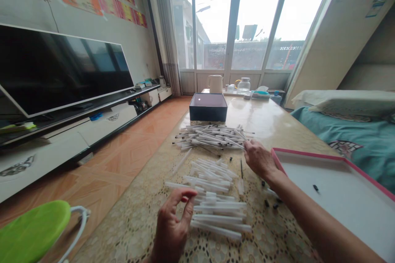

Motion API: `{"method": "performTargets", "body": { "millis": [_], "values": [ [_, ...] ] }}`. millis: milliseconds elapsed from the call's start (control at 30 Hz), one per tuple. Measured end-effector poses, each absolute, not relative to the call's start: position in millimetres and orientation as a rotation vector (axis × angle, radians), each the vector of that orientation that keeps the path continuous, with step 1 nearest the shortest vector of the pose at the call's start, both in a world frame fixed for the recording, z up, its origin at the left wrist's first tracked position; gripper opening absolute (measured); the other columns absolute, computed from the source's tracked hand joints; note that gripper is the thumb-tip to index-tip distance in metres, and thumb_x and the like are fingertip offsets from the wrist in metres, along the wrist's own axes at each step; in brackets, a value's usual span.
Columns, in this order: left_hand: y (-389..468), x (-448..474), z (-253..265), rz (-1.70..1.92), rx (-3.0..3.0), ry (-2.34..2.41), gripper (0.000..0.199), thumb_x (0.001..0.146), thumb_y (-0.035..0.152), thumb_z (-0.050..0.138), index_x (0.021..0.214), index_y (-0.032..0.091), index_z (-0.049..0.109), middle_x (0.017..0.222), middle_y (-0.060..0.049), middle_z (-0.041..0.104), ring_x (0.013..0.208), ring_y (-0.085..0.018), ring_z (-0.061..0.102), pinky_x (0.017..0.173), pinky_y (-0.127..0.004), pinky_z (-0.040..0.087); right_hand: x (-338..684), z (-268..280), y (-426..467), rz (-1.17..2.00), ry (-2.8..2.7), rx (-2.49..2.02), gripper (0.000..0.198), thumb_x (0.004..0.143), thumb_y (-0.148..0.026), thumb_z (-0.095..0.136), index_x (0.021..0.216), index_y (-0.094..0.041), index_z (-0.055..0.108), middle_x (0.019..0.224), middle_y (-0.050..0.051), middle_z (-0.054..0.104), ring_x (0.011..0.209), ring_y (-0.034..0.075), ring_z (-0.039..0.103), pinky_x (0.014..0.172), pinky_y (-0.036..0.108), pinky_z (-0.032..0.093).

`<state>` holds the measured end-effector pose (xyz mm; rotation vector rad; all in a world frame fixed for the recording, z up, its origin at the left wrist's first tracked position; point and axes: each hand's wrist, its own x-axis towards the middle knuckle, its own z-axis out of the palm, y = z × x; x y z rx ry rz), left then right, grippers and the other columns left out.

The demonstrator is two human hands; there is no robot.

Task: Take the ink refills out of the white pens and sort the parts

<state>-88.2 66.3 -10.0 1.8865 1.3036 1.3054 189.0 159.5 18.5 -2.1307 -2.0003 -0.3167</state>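
My left hand (pixel 175 222) is at the near side of the table, thumb and forefinger pinched together beside a loose stack of translucent white plastic tubes (pixel 220 216). What sits between those fingertips, if anything, is too small to make out. Further off, my right hand (pixel 259 158) has its fingers closed on a thin white stick (pixel 240 145) at the right edge of a heap. That heap of white sticks with dark tips (pixel 212 135) lies in front of a dark box. Several small black caps (pixel 267 203) and a thin dark rod (pixel 241 168) lie near my right forearm.
The dark blue box (pixel 208 113) stands behind the heap. To the right, a pink-rimmed white tray (pixel 342 197) holds one black cap (pixel 316 188). A kettle (pixel 215 84) and a glass jug (pixel 244 85) are at the table's far end. A green stool (pixel 37 230) stands at left.
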Motion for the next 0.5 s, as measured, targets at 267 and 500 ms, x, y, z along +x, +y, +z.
{"method": "performTargets", "body": {
  "millis": [267, 500],
  "values": [
    [55.3, -83.2, -2.5, 1.293, 2.295, 1.087, 0.030, 0.083, 0.016, 0.052, 0.113, 0.022, 0.052, 0.110, -0.008, 0.059, 0.103, -0.021, 0.053, 0.085, -0.034, 0.045, 162.8, 35.7, 30.1, 0.145, -2.165, -1.690, 0.017, 0.089, -0.020, 0.034, 0.084, -0.021, 0.051, 0.066, 0.001, 0.062, 0.060, 0.016, 0.060, 0.055, 0.025, 0.039],
    [44.9, -74.2, -2.6, 1.024, 2.849, 0.702, 0.028, 0.086, 0.040, 0.047, 0.097, 0.017, 0.057, 0.074, -0.005, 0.062, 0.069, -0.020, 0.054, 0.065, -0.036, 0.047, 147.9, -6.3, -12.0, 0.445, -2.353, -1.392, 0.022, 0.090, -0.029, 0.034, 0.082, -0.020, 0.052, 0.063, 0.001, 0.062, 0.053, 0.012, 0.056, 0.049, 0.020, 0.037]
  ]
}}
